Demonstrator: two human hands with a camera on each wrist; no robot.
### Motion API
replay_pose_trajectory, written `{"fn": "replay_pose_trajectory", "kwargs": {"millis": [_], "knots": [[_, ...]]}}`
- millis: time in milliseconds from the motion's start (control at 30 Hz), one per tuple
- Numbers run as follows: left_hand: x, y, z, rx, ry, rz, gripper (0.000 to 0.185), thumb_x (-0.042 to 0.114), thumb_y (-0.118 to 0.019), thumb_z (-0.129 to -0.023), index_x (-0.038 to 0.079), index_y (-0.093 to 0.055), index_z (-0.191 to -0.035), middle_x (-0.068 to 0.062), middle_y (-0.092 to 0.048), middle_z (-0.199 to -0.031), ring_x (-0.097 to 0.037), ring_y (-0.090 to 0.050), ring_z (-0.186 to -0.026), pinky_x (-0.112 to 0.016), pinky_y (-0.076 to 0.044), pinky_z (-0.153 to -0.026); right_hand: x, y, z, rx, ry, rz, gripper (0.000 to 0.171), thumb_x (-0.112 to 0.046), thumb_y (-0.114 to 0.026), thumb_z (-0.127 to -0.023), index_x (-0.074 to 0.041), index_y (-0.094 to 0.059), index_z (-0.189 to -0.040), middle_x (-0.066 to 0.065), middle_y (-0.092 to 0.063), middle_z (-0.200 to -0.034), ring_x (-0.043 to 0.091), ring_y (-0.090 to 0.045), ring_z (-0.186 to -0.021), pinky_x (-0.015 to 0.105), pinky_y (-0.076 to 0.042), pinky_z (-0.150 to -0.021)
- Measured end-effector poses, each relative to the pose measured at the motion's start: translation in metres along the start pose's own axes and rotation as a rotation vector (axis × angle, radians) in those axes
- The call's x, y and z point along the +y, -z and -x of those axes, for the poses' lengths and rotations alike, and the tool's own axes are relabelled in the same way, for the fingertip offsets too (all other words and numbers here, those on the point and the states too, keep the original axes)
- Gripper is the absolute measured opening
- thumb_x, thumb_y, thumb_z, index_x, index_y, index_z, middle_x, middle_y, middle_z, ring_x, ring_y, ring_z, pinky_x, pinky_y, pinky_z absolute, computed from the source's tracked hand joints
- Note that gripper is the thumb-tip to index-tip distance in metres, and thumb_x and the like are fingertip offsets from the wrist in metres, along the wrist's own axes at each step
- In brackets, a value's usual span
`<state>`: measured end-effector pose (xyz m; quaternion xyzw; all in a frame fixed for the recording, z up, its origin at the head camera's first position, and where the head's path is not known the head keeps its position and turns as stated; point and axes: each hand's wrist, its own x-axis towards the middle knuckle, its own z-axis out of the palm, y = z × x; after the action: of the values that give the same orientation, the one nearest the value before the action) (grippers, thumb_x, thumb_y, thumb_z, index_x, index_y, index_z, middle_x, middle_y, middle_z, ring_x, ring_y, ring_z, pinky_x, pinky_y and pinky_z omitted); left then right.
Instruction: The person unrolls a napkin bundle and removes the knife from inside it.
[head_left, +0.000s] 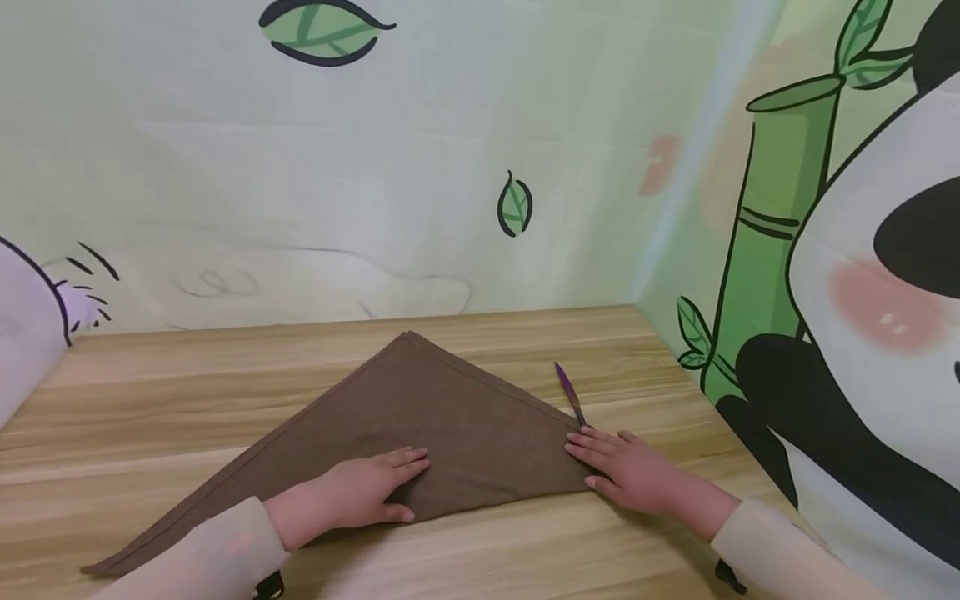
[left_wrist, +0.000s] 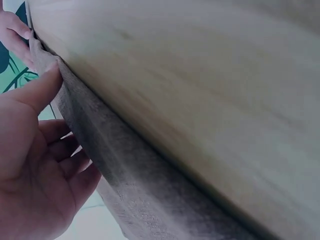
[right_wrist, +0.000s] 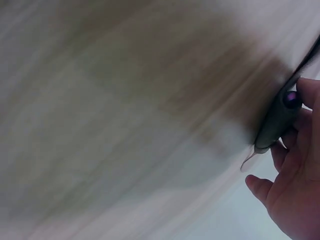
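Brown cloth (head_left: 420, 425) folded into a triangle lies flat on wooden table (head_left: 187, 375), long edge nearest the person. Left hand (head_left: 360, 496) rests palm down on the cloth near its lower edge, fingers straight and close together, pointing right. Right hand (head_left: 626, 471) lies flat at the cloth's right corner, fingers slightly spread, tips on the corner. Purple pen (head_left: 570, 393) lies just beyond the right fingertips, on the table beside the cloth edge. Panda backdrop (head_left: 862, 333) behind.

no readable text, labels, brands or numbers anywhere
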<state>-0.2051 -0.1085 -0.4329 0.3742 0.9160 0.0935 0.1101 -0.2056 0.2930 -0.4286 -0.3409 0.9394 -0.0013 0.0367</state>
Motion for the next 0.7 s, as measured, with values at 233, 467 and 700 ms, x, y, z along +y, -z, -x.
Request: {"fn": "replay_pose_trajectory", "kwargs": {"millis": [233, 467, 700], "knots": [[-0.005, -0.003, 0.002, -0.015, 0.021, 0.032, 0.072, 0.045, -0.069, -0.095, 0.006, -0.048, -0.152, -0.014, -0.046, -0.161, -0.036, -0.047, -0.147, -0.053, -0.047, -0.112, 0.014, -0.002, 0.006, 0.055, 0.003, 0.011, 0.046, -0.028, -0.053, -0.106, -0.006, -0.057, -0.146, 0.015, -0.054, -0.154, 0.040, -0.054, -0.140, 0.059, -0.048, -0.107], [-0.007, -0.002, 0.006, -0.010, 0.024, 0.040, 0.071, 0.044, -0.070, -0.095, 0.005, -0.049, -0.151, -0.015, -0.047, -0.160, -0.036, -0.048, -0.146, -0.053, -0.047, -0.111, 0.026, -0.005, 0.017, 0.057, -0.038, -0.030, 0.045, -0.025, -0.052, -0.107, -0.003, -0.056, -0.146, 0.018, -0.055, -0.152, 0.040, -0.055, -0.139, 0.059, -0.047, -0.108], [-0.013, -0.001, 0.009, -0.014, 0.037, 0.049, 0.073, 0.043, -0.073, -0.093, 0.004, -0.050, -0.150, -0.015, -0.047, -0.160, -0.037, -0.047, -0.146, -0.053, -0.045, -0.113, 0.032, -0.006, 0.026, 0.068, -0.090, -0.073, 0.046, -0.026, -0.052, -0.107, -0.005, -0.055, -0.147, 0.016, -0.054, -0.154, 0.041, -0.052, -0.141, 0.062, -0.045, -0.110]]}}
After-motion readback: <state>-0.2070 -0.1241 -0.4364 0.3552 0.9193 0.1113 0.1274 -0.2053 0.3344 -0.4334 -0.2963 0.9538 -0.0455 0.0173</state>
